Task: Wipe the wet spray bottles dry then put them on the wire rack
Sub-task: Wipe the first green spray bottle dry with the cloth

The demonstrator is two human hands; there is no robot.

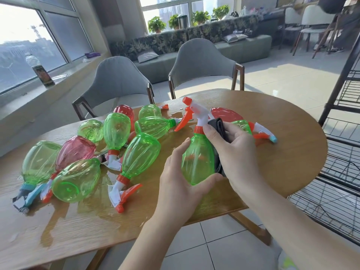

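The left hand (181, 180) cupped the green spray bottle (196, 160) from below, fingers (178, 152) and thumb curled round its belly, holding it upright just above the wooden surface (288, 152). And the right hand (233, 152) was on it too, fingers (209, 133) curved over a dark cloth (220, 127), pressing that cloth against the bottle's right flank and shoulder. The orange-and-white trigger head (191, 112) stood clear above both hands, pointing left.

To the left, a jumble of bottles lay on their sides, mostly green, among them a pink one (75, 150) and a red one (124, 112), with water pooled on the wood around them. Behind the right hand lay a red bottle (226, 114) and another green one (243, 124). The black wire rack (342, 168) stood at the right edge, just beside the table. Two grey chairs (202, 63) sat on the far side.
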